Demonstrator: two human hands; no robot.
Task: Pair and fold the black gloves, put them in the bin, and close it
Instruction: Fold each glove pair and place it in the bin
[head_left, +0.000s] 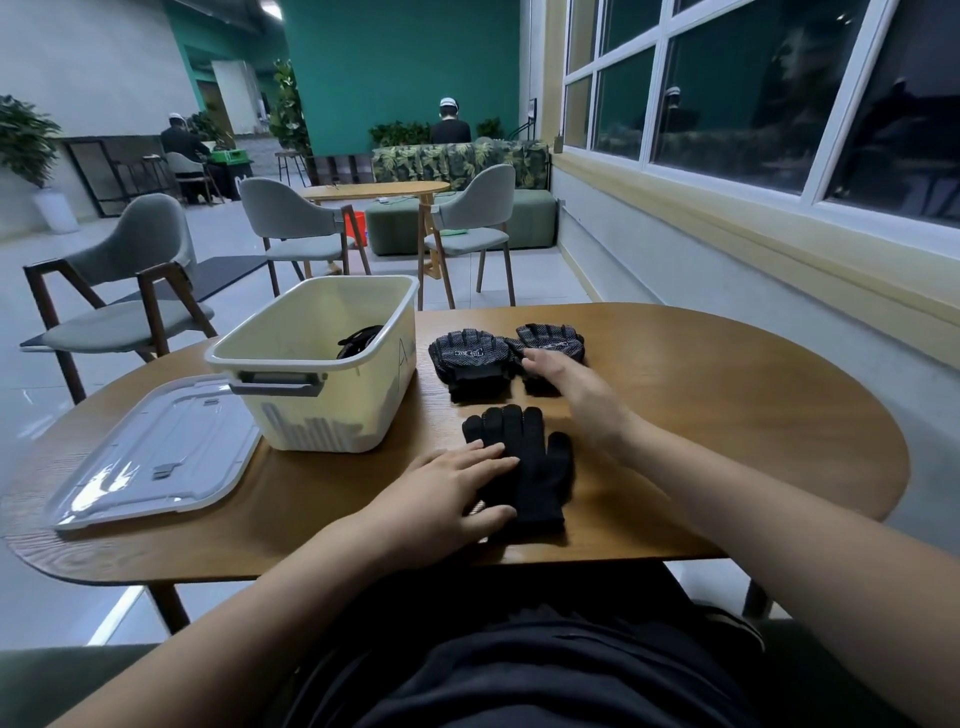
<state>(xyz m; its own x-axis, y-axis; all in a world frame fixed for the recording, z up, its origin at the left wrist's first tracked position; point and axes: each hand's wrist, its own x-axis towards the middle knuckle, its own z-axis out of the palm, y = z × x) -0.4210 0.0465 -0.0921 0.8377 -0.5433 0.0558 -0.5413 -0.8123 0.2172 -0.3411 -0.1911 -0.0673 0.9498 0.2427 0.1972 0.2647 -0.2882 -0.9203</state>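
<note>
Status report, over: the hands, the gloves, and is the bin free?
Left hand flat on plain black glove. Right hand touching dotted gloves beyond it. Bin open, lid beside it on table; nothing blocking.

Chairs (136, 236): three grey ones standing around past the wooden table (727, 415)
People (451, 127): two sitting way back, facing away

The rounded brown wooden tabletop (727, 415) stood beside a pale wall (649, 270) below a white-framed window (753, 104) with dark panes. The floor (234, 234) was light grey tile. A grey upholstered chair with a dark wooden frame (130, 244) stood at left. Two similar chairs (283, 208) flanked a light wooden oval table (374, 189). Behind it were a leaf-patterned green sofa (462, 163) and a teal wall (400, 62). A potted plant (23, 140) stood far left.
</note>
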